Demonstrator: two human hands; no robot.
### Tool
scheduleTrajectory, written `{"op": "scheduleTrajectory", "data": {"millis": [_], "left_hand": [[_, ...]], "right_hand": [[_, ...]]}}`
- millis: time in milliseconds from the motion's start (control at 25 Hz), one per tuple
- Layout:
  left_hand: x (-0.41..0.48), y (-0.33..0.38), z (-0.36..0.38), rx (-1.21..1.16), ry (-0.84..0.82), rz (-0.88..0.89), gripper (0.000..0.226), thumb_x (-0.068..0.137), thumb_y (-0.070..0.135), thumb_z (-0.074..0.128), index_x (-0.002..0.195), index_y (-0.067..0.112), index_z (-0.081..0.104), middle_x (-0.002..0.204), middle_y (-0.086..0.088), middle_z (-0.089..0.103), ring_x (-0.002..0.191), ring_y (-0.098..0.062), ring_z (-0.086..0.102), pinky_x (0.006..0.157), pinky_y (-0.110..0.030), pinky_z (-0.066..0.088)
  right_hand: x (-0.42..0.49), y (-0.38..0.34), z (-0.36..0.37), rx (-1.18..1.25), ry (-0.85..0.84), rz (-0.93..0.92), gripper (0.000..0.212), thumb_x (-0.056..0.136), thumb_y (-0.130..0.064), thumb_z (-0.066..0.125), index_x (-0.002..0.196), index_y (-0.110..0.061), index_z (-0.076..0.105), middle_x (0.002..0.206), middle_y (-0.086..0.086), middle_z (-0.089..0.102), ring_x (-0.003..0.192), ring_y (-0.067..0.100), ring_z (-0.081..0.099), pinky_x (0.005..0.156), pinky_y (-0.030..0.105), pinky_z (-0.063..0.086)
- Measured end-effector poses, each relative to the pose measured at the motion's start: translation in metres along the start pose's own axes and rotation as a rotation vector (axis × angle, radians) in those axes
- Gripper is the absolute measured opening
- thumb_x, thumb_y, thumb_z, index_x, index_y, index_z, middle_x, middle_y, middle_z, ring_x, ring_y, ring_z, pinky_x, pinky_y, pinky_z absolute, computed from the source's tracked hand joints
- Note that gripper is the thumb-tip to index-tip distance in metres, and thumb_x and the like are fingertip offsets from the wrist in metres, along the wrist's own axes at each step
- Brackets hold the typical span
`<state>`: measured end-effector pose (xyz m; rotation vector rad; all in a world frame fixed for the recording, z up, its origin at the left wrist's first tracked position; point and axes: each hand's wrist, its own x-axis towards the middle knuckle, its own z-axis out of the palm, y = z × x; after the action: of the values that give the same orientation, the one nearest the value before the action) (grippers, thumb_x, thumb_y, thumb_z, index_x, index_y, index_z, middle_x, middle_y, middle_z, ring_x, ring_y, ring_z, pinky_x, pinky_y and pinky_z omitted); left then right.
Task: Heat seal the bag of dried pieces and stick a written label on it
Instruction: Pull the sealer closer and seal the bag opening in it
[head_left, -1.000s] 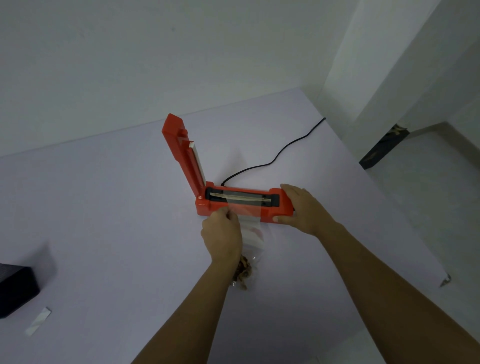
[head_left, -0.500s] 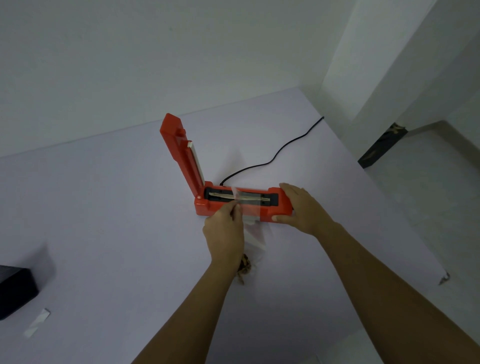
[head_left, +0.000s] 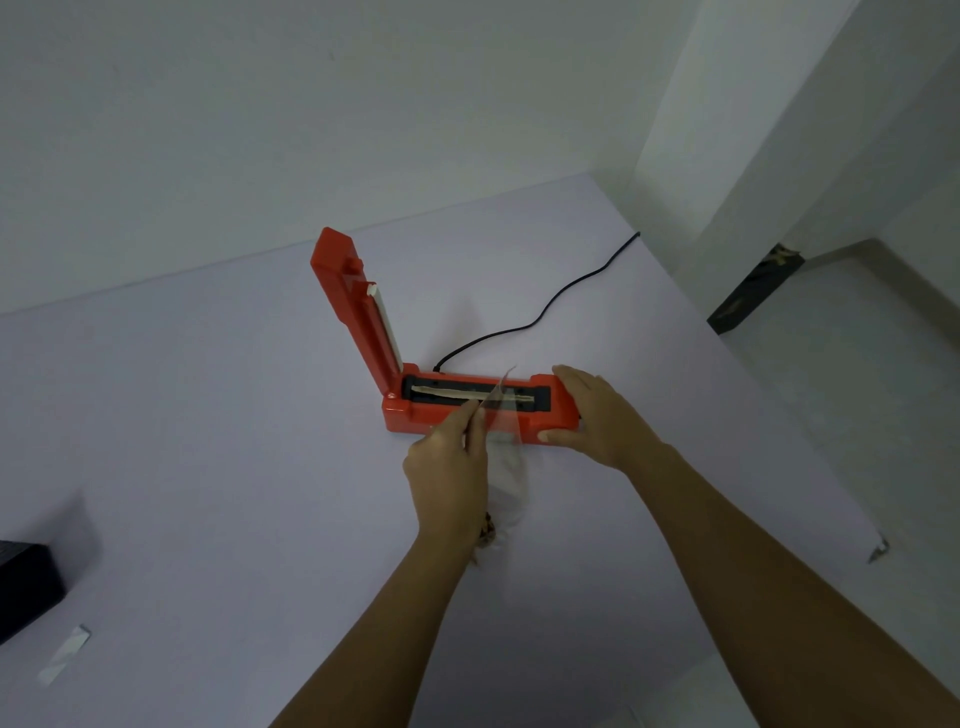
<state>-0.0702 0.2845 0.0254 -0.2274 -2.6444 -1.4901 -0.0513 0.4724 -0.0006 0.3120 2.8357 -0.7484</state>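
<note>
A red heat sealer (head_left: 415, 413) lies across the middle of the table with its lid (head_left: 353, 306) standing up at the left end. My left hand (head_left: 449, 470) pinches the top of a clear bag (head_left: 506, 415) and holds that edge tilted up over the sealing strip (head_left: 447, 395). The bag's lower part trails toward me, and a few brown dried pieces (head_left: 485, 538) show beside my left wrist. My right hand (head_left: 592, 415) grips the sealer's right end. A white label strip (head_left: 65, 652) lies at the near left of the table.
A black power cord (head_left: 540, 317) runs from behind the sealer to the table's far right edge. A black box (head_left: 26, 587) sits at the left edge. The table (head_left: 208, 441) drops off to the floor on the right.
My left hand has lifted the bag's top off the sealing strip and shifted it right, so the edge now stands tilted. The right hand has stayed on the sealer's end.
</note>
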Motion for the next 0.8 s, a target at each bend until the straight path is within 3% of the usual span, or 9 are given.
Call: {"op": "scheduleTrajectory", "data": {"millis": [240, 440, 640, 720, 800], "left_hand": [[-0.002, -0.004, -0.002, -0.011, 0.029, 0.040, 0.022, 0.089, 0.014, 0.061, 0.108, 0.009, 0.069, 0.075, -0.006, 0.071, 0.047, -0.020, 0.060, 0.053, -0.033, 0.057], [0.002, -0.004, -0.012, -0.175, -0.046, -0.275, 0.019, 0.091, 0.023, 0.058, 0.104, 0.015, 0.068, 0.083, 0.001, 0.067, 0.046, -0.018, 0.061, 0.043, -0.012, 0.048], [0.004, -0.006, -0.029, -0.403, -0.153, -0.457, 0.012, 0.091, 0.022, 0.057, 0.085, 0.018, 0.066, 0.078, 0.000, 0.070, 0.037, -0.009, 0.052, 0.039, -0.018, 0.047], [0.001, -0.007, -0.041, -0.441, -0.177, -0.455, 0.013, 0.091, 0.021, 0.056, 0.088, 0.014, 0.066, 0.078, -0.001, 0.070, 0.034, -0.007, 0.050, 0.038, -0.018, 0.046], [-0.003, -0.010, -0.056, -0.420, -0.181, -0.423, 0.015, 0.092, 0.022, 0.056, 0.088, 0.011, 0.065, 0.077, -0.003, 0.069, 0.035, -0.008, 0.051, 0.037, -0.019, 0.045]], "right_hand": [[0.001, 0.002, 0.001, 0.009, 0.008, -0.002, 0.089, 0.077, -0.041, 0.070, 0.144, -0.009, 0.021, 0.149, 0.011, 0.030, 0.135, 0.026, 0.030, 0.112, 0.040, 0.025], [0.001, 0.002, 0.001, 0.009, 0.023, -0.021, 0.089, 0.078, -0.040, 0.070, 0.144, -0.008, 0.021, 0.150, 0.011, 0.029, 0.135, 0.025, 0.029, 0.112, 0.039, 0.022], [0.001, 0.013, 0.006, -0.054, 0.002, -0.030, 0.099, 0.079, -0.049, 0.064, 0.147, -0.007, 0.006, 0.156, 0.010, 0.012, 0.143, 0.023, 0.013, 0.116, 0.039, 0.008], [-0.005, 0.009, 0.008, 0.061, 0.075, 0.025, 0.099, 0.080, -0.047, 0.064, 0.147, -0.007, 0.003, 0.157, 0.008, 0.006, 0.144, 0.020, 0.007, 0.116, 0.037, 0.006], [-0.022, -0.008, 0.011, 0.289, 0.282, 0.074, 0.078, 0.085, -0.042, 0.061, 0.145, -0.011, 0.021, 0.151, 0.006, 0.027, 0.139, 0.018, 0.024, 0.113, 0.031, 0.020]]}}
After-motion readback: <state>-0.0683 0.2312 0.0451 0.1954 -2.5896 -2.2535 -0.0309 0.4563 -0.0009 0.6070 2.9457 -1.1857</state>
